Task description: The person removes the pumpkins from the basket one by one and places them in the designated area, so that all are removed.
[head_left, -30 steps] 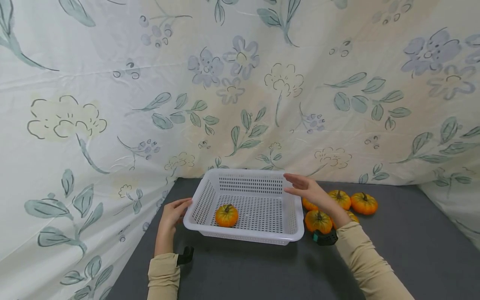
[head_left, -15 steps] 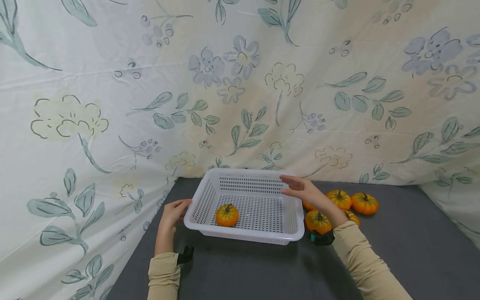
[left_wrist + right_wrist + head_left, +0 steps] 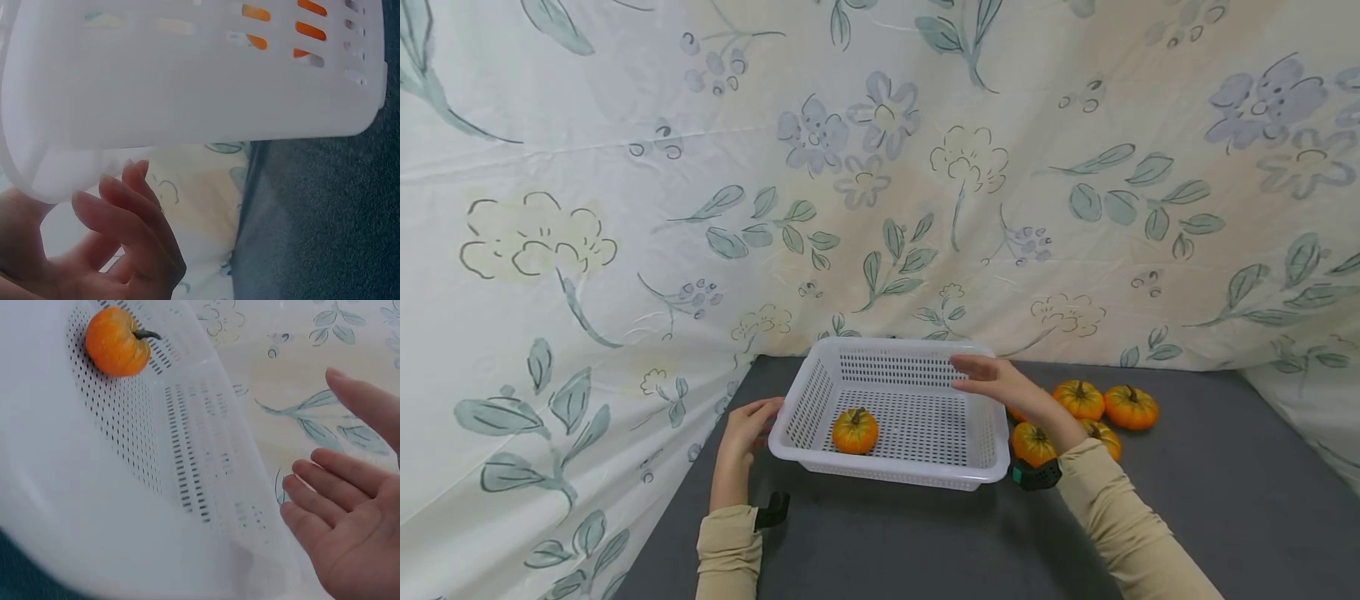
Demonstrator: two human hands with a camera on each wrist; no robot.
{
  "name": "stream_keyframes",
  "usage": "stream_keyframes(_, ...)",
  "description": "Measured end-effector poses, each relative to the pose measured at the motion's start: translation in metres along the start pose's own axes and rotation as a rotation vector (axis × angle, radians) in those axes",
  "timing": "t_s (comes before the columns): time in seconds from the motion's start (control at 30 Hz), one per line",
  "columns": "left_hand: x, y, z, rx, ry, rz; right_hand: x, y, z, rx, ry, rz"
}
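A white plastic basket with slotted walls stands on the dark table. One small orange pumpkin with a dark stem sits inside, toward the front left. My left hand holds the basket's left rim; in the left wrist view the thumb lies at the rim and the curled fingers come up under it. Over the basket's right end hovers my right hand, thumb and fingers apart and nothing in it. The right wrist view shows that palm bare, beside the basket wall.
Several more orange pumpkins lie on the table right of the basket, some partly hidden by my right forearm. A floral cloth hangs behind the table and along its left side. Each wrist wears a black strap.
My right hand has drifted left and slightly down over the basket's right end. The left hand, the basket and the pumpkins have stayed in place.
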State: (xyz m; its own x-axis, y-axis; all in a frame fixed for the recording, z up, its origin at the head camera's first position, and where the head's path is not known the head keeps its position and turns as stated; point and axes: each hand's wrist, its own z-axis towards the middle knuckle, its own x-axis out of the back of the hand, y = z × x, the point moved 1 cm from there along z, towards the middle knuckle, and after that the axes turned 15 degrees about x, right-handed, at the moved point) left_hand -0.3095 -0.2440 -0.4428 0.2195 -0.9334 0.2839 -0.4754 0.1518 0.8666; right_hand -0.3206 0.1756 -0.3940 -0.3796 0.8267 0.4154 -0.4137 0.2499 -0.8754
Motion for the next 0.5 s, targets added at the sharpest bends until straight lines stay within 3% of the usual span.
stream_keyframes(0.5,0.001,-0.002,0.006,0.037,-0.071,-0.108,-0.020,-0.009,0.014,-0.070,-0.063,0.099)
